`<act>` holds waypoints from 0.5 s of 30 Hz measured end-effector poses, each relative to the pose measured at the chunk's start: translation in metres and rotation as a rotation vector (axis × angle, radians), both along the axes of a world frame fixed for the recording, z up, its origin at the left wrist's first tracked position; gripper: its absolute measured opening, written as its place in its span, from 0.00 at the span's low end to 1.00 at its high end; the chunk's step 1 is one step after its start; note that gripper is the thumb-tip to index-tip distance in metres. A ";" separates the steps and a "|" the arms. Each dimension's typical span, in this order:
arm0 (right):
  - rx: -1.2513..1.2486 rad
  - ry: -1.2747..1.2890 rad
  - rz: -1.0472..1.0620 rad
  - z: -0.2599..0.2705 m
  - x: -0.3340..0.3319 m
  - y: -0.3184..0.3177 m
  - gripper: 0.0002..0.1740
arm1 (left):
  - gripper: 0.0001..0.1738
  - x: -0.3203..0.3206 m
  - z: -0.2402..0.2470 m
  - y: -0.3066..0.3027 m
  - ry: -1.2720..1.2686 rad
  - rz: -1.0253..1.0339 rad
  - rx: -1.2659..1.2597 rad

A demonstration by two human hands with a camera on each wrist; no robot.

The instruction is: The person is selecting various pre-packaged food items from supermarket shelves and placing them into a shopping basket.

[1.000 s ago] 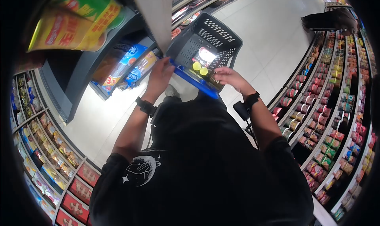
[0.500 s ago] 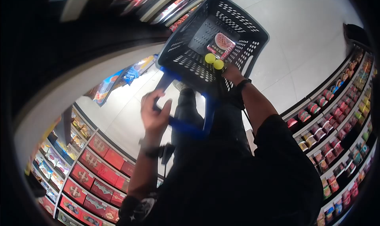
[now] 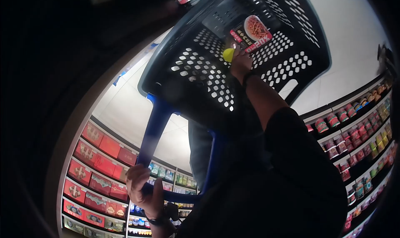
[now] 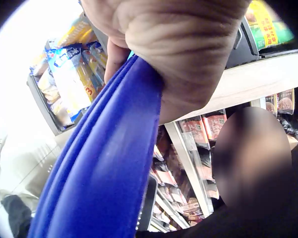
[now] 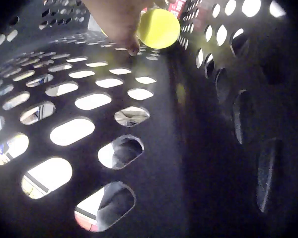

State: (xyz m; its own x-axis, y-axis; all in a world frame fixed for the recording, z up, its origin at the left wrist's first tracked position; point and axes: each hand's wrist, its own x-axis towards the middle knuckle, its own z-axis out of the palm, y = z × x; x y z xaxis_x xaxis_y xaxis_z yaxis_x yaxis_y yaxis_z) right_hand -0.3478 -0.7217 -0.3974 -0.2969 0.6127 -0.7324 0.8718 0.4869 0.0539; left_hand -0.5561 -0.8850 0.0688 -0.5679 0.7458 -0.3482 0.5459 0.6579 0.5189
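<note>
A dark perforated shopping basket (image 3: 160, 75) tilts in front of the body, with a blue handle (image 3: 156, 127). My left hand (image 3: 143, 192) is curled round the handle's lower corner; the left wrist view shows the palm (image 4: 184, 54) over the blue bar (image 4: 104, 148). Inside the basket, my right hand (image 3: 241, 65) pinches a yellow-lidded container (image 3: 228, 55). In the right wrist view the fingers of that hand (image 5: 116, 22) lie at the side of the yellow lid (image 5: 160, 29) and behind it. A red and black food package (image 3: 254, 33) lies beyond them.
Shelves of red boxes (image 3: 98, 161) stand at the lower left, and shelves of small cups (image 3: 354, 136) curve along the right. Pale floor (image 3: 343, 33) shows past the basket. Bagged goods (image 4: 72, 74) fill a bin in the left wrist view.
The basket has come nearer and looks larger. My left hand has moved down and gripped the handle; my right hand has reached from the rim into the basket, covering one yellow lid.
</note>
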 end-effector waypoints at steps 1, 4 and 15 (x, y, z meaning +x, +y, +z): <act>-0.019 -0.021 -0.002 -0.008 0.000 -0.003 0.41 | 0.27 -0.002 0.001 -0.001 0.001 -0.016 -0.019; 0.051 0.164 -0.158 -0.031 0.010 -0.011 0.31 | 0.27 -0.005 0.003 -0.001 -0.035 -0.017 -0.051; -0.125 0.246 -0.614 0.108 0.005 0.061 0.35 | 0.23 0.007 0.015 0.026 -0.038 0.015 0.066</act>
